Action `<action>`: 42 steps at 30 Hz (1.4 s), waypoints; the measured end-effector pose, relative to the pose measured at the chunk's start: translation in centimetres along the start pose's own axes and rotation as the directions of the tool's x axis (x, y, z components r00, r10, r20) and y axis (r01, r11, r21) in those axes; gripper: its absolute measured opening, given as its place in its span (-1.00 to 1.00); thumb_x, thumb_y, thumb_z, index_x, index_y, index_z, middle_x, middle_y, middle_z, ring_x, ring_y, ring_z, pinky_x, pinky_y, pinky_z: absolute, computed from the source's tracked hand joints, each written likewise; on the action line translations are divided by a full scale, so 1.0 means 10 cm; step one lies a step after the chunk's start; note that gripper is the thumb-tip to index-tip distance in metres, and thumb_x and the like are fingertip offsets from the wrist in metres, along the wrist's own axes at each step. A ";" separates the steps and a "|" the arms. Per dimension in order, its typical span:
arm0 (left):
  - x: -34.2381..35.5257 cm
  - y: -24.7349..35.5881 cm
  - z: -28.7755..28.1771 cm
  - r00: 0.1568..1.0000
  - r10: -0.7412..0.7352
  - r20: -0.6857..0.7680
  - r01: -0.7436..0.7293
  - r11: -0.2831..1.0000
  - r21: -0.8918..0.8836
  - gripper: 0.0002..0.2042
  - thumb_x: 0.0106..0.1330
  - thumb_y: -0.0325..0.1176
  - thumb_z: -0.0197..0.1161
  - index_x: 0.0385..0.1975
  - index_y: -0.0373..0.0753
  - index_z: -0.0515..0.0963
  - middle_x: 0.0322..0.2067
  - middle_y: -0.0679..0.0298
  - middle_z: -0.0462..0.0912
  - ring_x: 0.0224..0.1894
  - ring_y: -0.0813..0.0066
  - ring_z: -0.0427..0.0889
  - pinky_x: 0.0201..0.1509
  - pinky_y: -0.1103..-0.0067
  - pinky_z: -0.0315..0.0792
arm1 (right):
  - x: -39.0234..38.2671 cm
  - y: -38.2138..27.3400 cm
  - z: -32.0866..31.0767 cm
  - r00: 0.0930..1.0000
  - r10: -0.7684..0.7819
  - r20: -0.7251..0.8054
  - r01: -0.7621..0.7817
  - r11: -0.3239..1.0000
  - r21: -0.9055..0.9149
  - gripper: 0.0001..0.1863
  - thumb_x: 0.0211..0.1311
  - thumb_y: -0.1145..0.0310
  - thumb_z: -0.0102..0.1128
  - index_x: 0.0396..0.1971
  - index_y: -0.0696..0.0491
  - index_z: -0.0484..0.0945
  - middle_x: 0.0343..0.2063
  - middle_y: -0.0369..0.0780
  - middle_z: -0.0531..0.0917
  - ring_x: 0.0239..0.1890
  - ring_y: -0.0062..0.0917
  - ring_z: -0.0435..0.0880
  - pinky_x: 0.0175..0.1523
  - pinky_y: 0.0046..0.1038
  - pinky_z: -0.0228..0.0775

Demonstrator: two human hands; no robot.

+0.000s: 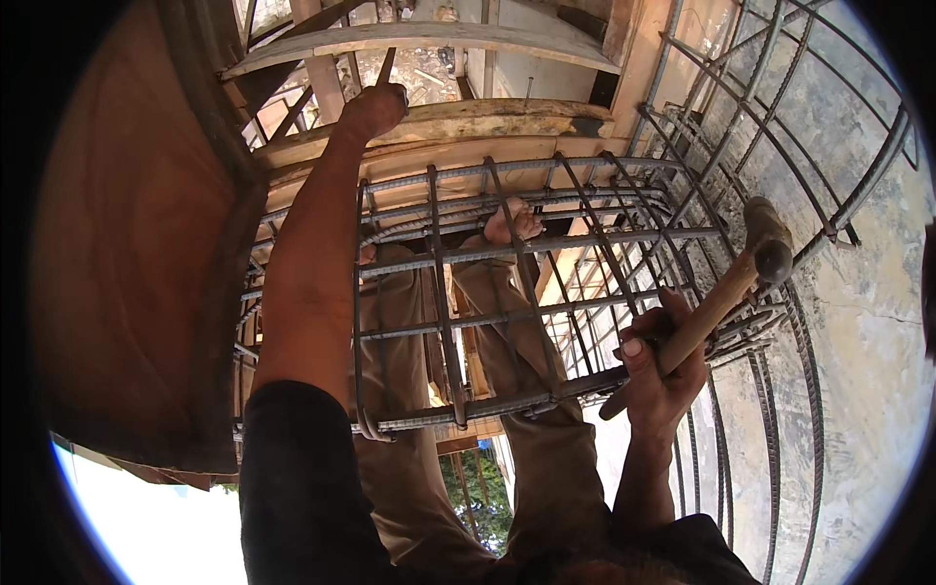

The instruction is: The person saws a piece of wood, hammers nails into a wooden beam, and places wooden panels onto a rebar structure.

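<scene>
My right hand (pixel 661 363) is closed around the wooden handle of a hammer (pixel 712 310), at the right beside the steel bars. The hammer's head points up and away, towards the concrete wall. My left arm stretches over the rebar cage (pixel 439 258) to the far side. There my left hand (pixel 374 112) is a fist at the left part of a timber beam (pixel 487 121). A thin dark piece sticks up from the fist; its kind cannot be made out. Further right, a nail (pixel 528 90) stands upright on the beam.
A curved plank (pixel 429 39) spans beyond the beam. A brown plywood panel (pixel 127 253) rises at the left. More rebar (pixel 770 88) stands against the rough concrete wall (pixel 868 361) at the right. My bare foot (pixel 512 220) shows beneath the cage bars, and gaps open between the timbers.
</scene>
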State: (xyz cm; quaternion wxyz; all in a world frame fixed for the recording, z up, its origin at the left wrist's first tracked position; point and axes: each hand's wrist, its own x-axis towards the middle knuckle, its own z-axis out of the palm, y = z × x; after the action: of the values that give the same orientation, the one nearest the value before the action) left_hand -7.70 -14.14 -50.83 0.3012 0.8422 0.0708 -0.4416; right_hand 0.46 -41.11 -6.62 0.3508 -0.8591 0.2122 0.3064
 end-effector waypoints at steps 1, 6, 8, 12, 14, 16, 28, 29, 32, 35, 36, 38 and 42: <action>0.00 -0.04 0.01 1.000 -0.005 -0.002 0.005 1.000 -0.001 -0.75 0.34 -0.36 0.05 -0.21 -0.43 0.58 -0.19 -0.14 0.66 -0.11 -0.11 0.67 0.01 0.17 0.55 | 0.00 0.00 0.00 1.000 0.006 0.004 -0.006 1.000 -0.001 -0.28 0.14 0.25 0.50 0.19 0.33 0.40 -0.36 -0.25 0.65 -0.34 -0.65 0.61 -0.28 -0.61 0.40; 0.03 0.03 -0.16 0.988 0.072 0.137 -0.102 0.969 0.226 -0.73 0.38 -0.41 0.00 -0.16 -0.45 0.60 -0.10 -0.15 0.67 0.00 -0.01 0.70 0.02 0.22 0.63 | 0.01 0.02 -0.02 1.000 0.010 -0.018 -0.010 1.000 -0.009 -0.28 0.13 0.22 0.51 0.17 0.34 0.42 -0.38 -0.24 0.65 -0.36 -0.65 0.61 -0.29 -0.61 0.40; 0.00 -0.05 -0.11 0.978 0.143 0.149 -0.185 0.928 0.322 -0.74 0.38 -0.40 0.04 -0.21 -0.46 0.61 -0.15 -0.10 0.69 -0.04 0.01 0.71 0.02 0.26 0.64 | -0.02 0.03 -0.04 1.000 0.002 -0.008 -0.002 0.999 -0.037 -0.29 0.13 0.23 0.51 0.16 0.36 0.42 -0.39 -0.24 0.65 -0.40 -0.65 0.59 -0.32 -0.61 0.40; 0.03 -0.15 0.08 0.980 0.187 -0.065 -0.170 0.965 0.199 -0.78 0.30 -0.38 0.10 -0.31 -0.41 0.61 -0.25 -0.11 0.67 -0.15 -0.02 0.70 -0.08 0.21 0.61 | -0.01 0.00 0.06 1.000 -0.022 -0.016 0.022 1.000 -0.008 -0.29 0.14 0.26 0.50 0.18 0.36 0.41 -0.39 -0.23 0.65 -0.41 -0.65 0.58 -0.33 -0.61 0.39; 0.06 -0.04 0.04 0.976 0.214 -0.030 -0.203 0.955 0.215 -0.78 0.30 -0.38 0.10 -0.33 -0.42 0.61 -0.26 -0.11 0.67 -0.17 -0.01 0.70 -0.11 0.22 0.61 | 0.00 0.00 0.02 1.000 -0.006 -0.004 0.006 1.000 0.022 -0.31 0.15 0.28 0.49 0.18 0.35 0.41 -0.40 -0.23 0.63 -0.42 -0.66 0.57 -0.34 -0.63 0.37; 0.08 0.10 -0.02 0.970 0.242 0.009 -0.237 0.944 0.229 -0.78 0.31 -0.38 0.10 -0.34 -0.43 0.60 -0.26 -0.11 0.67 -0.18 0.00 0.70 -0.13 0.23 0.62 | 0.01 0.00 0.01 1.000 0.002 0.003 -0.002 0.999 0.037 -0.32 0.15 0.29 0.48 0.18 0.35 0.41 -0.40 -0.24 0.62 -0.43 -0.67 0.56 -0.35 -0.64 0.36; -0.13 0.43 -0.28 0.997 -0.055 0.056 0.054 0.999 0.006 -0.67 0.38 -0.26 -0.02 -0.06 -0.27 0.62 0.00 0.07 0.69 0.08 0.09 0.66 0.26 0.24 0.44 | 0.76 -0.61 0.11 0.920 0.233 0.315 -0.184 0.967 -0.178 -0.40 0.34 0.32 0.27 0.24 0.25 0.24 -0.43 -0.28 0.54 -0.48 -0.68 0.55 -0.44 -0.57 0.44; -0.16 0.47 -0.34 0.995 -0.042 0.090 0.040 0.999 0.023 -0.66 0.38 -0.24 -0.02 -0.03 -0.23 0.62 0.02 0.10 0.69 0.10 0.09 0.65 0.26 0.22 0.44 | 0.87 -0.58 0.17 0.893 0.266 0.362 -0.164 0.944 -0.288 -0.46 0.38 0.31 0.21 0.22 0.23 0.27 -0.42 -0.20 0.58 -0.47 -0.54 0.61 -0.42 -0.47 0.48; -0.09 -0.01 0.16 0.998 -0.021 -0.056 0.019 0.999 -0.037 -0.72 0.38 -0.22 0.01 -0.11 -0.21 0.59 -0.08 0.08 0.69 0.02 0.07 0.67 0.11 0.18 0.52 | 1.22 -0.31 0.45 0.835 0.118 0.537 0.173 0.871 -0.461 -0.53 0.43 0.29 0.10 0.22 0.20 0.30 -0.40 -0.01 0.65 -0.43 -0.22 0.69 -0.32 -0.24 0.52; -0.10 0.32 -0.01 0.993 -0.058 -0.103 0.045 0.991 -0.129 -0.75 0.40 -0.22 0.03 -0.23 -0.24 0.58 -0.22 0.04 0.72 -0.10 0.02 0.71 0.00 0.20 0.58 | 1.45 -0.08 0.67 0.790 0.035 0.612 0.387 0.745 -0.543 -0.54 0.43 0.31 0.04 0.24 0.18 0.30 -0.38 0.16 0.64 -0.32 0.07 0.68 -0.21 -0.03 0.47; -0.11 0.41 -0.12 0.993 -0.042 -0.108 0.030 0.993 -0.111 -0.75 0.40 -0.22 0.04 -0.22 -0.23 0.59 -0.21 0.04 0.72 -0.10 0.02 0.71 0.00 0.19 0.57 | 1.51 -0.05 0.74 0.790 0.078 0.608 0.374 0.725 -0.579 -0.54 0.42 0.34 0.03 0.25 0.17 0.29 -0.38 0.23 0.63 -0.25 0.17 0.64 -0.16 0.05 0.43; -0.17 0.37 -0.11 0.991 -0.020 -0.134 0.009 0.996 -0.088 -0.74 0.39 -0.22 0.03 -0.19 -0.21 0.62 -0.20 0.07 0.73 -0.09 0.04 0.71 0.02 0.18 0.57 | 1.49 0.02 0.90 0.791 0.040 0.610 0.404 0.715 -0.570 -0.53 0.44 0.33 0.05 0.27 0.16 0.28 -0.40 0.20 0.63 -0.31 0.11 0.66 -0.20 -0.02 0.44; -0.13 0.40 -0.23 0.995 -0.086 0.048 0.092 0.985 -0.143 -0.64 0.32 -0.25 -0.02 -0.02 -0.20 0.64 0.00 0.00 0.69 0.08 0.08 0.67 0.18 0.21 0.50 | 1.62 0.09 1.09 0.797 0.053 0.601 0.401 0.699 -0.592 -0.53 0.45 0.34 0.01 0.27 0.15 0.26 -0.44 0.18 0.64 -0.34 0.11 0.67 -0.23 0.02 0.44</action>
State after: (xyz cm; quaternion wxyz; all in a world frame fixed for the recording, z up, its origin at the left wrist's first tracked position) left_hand -5.32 -15.88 -47.07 0.3428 0.8048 0.1341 -0.4656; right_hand 7.54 -36.11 -24.20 0.0783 -0.8081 -0.1219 0.5709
